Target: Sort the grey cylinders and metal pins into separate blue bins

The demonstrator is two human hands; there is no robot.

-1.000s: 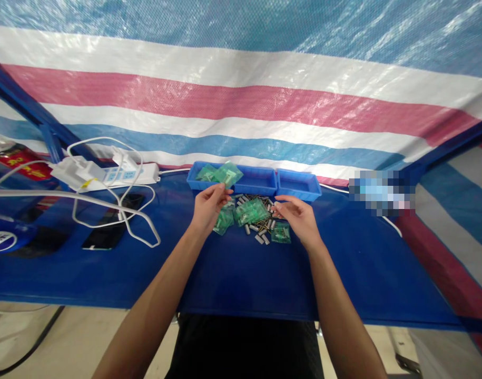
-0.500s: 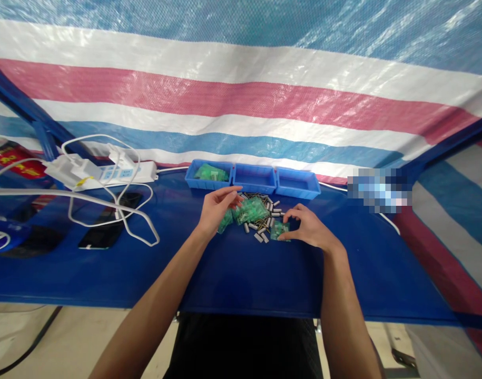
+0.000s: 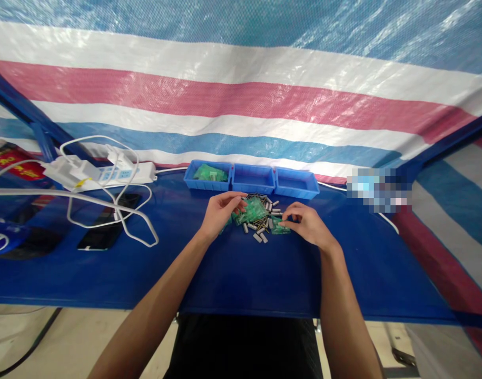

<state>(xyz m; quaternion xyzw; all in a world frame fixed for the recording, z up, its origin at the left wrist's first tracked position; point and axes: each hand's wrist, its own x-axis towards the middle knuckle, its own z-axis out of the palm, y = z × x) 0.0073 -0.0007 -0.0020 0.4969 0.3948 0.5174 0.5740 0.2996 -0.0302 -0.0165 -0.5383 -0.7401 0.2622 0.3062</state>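
Right hand (image 3: pixel 306 226): right of the frame's centre, thumb and fingertips nearly together, seemingly pinching the edge of a small green packet (image 3: pixel 279 226).
Small green packet: at the right edge of the loose pile, beside the metal cylinders (image 3: pixel 260 238).
Left hand (image 3: pixel 222 215): at the pile's left side, fingers loosely curved, a slight gap between thumb and forefinger; whether it holds anything cannot be told.
Larger green packets (image 3: pixel 255 209): mid-frame, lying over cylinders and thin rods.
Pinch: best kept on the packet's film edge, since thin plastic probably slips or creases.
Lift: straight up would likely avoid dragging cylinders along.
Left tray (image 3: pixel 208 185): above the left hand, holding green packets (image 3: pixel 209 172).
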